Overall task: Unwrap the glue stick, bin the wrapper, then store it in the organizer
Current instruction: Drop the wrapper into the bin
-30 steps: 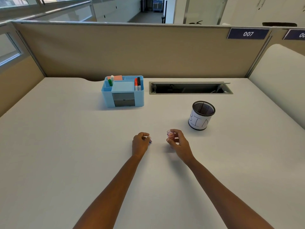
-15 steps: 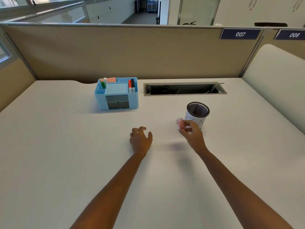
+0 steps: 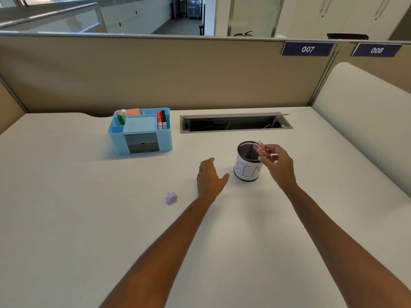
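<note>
Risen rightward to the bin (image 3: 247, 172) rim, right hand (image 3: 278, 165) is pinching the wrapper (image 3: 262, 150); left hand (image 3: 210, 177) is lying spread, empty.

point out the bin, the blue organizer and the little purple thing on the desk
bin (image 3: 247, 172), head view, on its white paper label.
blue organizer (image 3: 165, 138), head view, on its front wall right of the grey drawers.
purple thing (image 3: 171, 198), head view, on its middle; too blurred to identify.

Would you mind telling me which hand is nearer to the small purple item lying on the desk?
Left. The left hand rests open on the desk just right of the purple item; the right hand is farther right, holding the wrapper over the bin.
</note>
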{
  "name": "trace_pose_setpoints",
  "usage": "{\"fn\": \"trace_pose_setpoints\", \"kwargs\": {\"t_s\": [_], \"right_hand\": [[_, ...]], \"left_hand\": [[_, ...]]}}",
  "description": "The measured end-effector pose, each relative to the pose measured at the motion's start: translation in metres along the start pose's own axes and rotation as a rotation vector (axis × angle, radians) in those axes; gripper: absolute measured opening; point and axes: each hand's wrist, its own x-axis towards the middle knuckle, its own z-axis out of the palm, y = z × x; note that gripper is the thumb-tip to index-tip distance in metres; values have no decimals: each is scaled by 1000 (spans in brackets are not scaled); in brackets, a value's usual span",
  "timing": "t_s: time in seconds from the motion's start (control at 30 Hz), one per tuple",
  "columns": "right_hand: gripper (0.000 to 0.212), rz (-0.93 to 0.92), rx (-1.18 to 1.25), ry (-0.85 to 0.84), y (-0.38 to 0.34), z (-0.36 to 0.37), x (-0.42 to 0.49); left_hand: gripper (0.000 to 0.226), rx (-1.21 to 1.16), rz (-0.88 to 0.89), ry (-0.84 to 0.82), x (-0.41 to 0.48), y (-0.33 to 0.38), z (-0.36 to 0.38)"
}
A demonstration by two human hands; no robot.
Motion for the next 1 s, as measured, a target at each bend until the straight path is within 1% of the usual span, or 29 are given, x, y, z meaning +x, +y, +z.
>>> {"fn": "trace_pose_setpoints", "kwargs": {"t_s": [0.2, 0.4, 0.53, 0.67, 0.83, 1.0], "right_hand": [[29, 43, -20, -10, 3, -5, 9], [28, 34, -63, -42, 6, -8, 17], [29, 34, -96, -68, 8, -12, 23], [27, 28, -149, -111, 6, -14, 28], [28, 21, -223, -160, -1, -16, 33], [29, 55, -208, -179, -5, -18, 39]], "left_hand": [[84, -101, -51, -144, 17, 25, 20], [92, -233, -114, -210, 26, 35, 40], [92, -287, -80, -208, 28, 41, 49], [94, -340, -20, -161, 31, 44, 53], [99, -332, -10, -163, 39, 47, 60], [102, -344, -25, -149, 45, 46, 69]]}}
